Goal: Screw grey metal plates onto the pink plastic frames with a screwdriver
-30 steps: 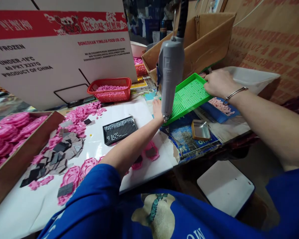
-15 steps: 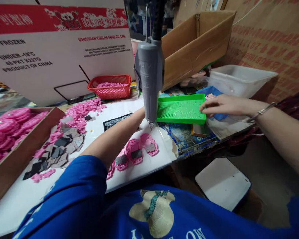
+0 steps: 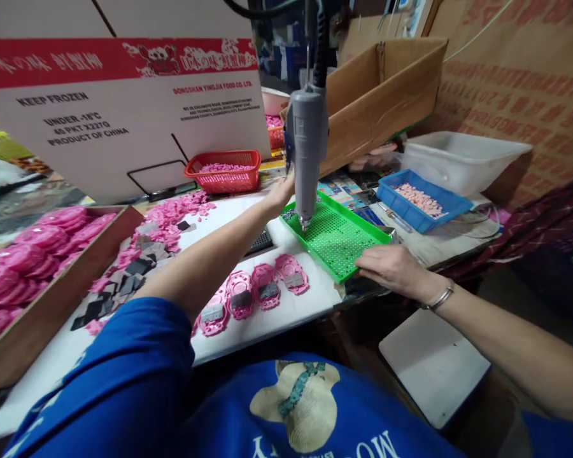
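My right hand [image 3: 392,268] is closed on the near right corner of a green perforated tray [image 3: 346,224], which sits turned at an angle. Small metallic pieces gather in the tray's far left corner. My left hand [image 3: 281,192] is by that corner, its fingers mostly hidden behind a hanging grey electric screwdriver [image 3: 307,146]. Whether it grips the tray cannot be seen. The screwdriver's tip hangs over the tray. Several pink plastic parts [image 3: 266,287] with grey or dark rectangular pieces on them lie in a row on the white worktop [image 3: 286,313].
Left of my arm are loose grey and black plates [image 3: 136,266], pink pieces [image 3: 165,219] and a box of bagged pink parts [image 3: 52,238]. A red basket [image 3: 224,181] stands behind. At right are a blue tray [image 3: 401,213] and a white tub [image 3: 463,159].
The green tray has swung round, its right end coming toward me. My right hand has moved nearer and closed on its corner. My left hand now shows partly beside the screwdriver.
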`<control>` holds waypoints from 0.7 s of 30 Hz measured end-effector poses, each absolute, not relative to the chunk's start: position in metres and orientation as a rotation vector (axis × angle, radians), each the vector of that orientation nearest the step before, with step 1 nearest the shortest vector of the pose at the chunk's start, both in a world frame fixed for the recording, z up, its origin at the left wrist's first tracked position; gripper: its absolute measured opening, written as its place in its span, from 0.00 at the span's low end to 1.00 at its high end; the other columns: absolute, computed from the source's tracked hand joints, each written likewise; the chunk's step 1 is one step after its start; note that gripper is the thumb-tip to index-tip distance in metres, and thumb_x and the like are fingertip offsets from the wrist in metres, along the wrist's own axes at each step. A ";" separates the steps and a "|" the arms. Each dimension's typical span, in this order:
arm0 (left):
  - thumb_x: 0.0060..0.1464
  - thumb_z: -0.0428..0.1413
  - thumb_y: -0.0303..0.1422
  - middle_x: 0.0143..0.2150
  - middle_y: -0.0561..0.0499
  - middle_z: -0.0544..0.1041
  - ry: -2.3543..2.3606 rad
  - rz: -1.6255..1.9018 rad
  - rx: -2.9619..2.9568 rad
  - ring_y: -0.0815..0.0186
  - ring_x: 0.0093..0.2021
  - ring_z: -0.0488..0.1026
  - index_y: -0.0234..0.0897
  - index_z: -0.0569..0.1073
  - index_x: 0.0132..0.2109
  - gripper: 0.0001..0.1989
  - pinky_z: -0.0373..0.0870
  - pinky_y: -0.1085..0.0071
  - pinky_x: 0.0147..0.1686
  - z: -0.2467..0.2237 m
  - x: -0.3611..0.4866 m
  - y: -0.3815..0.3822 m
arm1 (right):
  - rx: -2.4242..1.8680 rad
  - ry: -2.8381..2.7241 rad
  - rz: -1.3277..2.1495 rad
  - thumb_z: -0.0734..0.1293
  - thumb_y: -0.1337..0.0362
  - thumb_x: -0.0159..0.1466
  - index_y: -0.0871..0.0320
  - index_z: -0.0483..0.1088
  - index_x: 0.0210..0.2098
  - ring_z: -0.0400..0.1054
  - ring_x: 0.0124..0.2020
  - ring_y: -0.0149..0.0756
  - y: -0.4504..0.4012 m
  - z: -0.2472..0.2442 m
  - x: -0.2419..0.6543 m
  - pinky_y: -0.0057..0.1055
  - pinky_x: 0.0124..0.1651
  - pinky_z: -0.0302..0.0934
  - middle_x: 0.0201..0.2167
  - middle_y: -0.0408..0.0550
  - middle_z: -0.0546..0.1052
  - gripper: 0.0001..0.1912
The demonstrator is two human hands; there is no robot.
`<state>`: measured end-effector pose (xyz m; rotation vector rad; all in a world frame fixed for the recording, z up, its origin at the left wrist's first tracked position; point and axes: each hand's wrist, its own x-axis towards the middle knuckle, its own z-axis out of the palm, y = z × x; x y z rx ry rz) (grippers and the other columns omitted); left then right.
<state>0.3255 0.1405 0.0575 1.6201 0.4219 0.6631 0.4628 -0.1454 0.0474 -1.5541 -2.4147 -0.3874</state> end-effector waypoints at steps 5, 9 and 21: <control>0.59 0.37 0.64 0.41 0.36 0.81 0.218 0.303 1.506 0.51 0.47 0.78 0.31 0.78 0.47 0.42 0.72 0.57 0.51 0.092 0.299 0.105 | -1.519 -2.362 -0.597 0.60 0.65 0.70 0.59 0.69 0.26 0.61 0.27 0.30 -0.142 0.041 0.457 0.30 0.32 0.49 0.22 0.44 0.70 0.16; 0.57 0.35 0.66 0.41 0.37 0.81 0.133 0.192 1.465 0.53 0.46 0.78 0.32 0.78 0.47 0.44 0.71 0.59 0.52 0.102 0.284 0.085 | -1.550 -2.309 -0.697 0.60 0.69 0.70 0.59 0.69 0.25 0.58 0.26 0.31 -0.160 0.039 0.454 0.32 0.31 0.47 0.20 0.43 0.67 0.16; 0.54 0.37 0.68 0.33 0.42 0.77 0.037 0.297 1.542 0.61 0.35 0.76 0.34 0.75 0.37 0.42 0.74 0.64 0.39 0.093 0.281 0.048 | -1.596 -2.320 -0.708 0.61 0.68 0.69 0.58 0.67 0.24 0.59 0.26 0.31 -0.172 0.039 0.446 0.31 0.32 0.49 0.21 0.43 0.68 0.16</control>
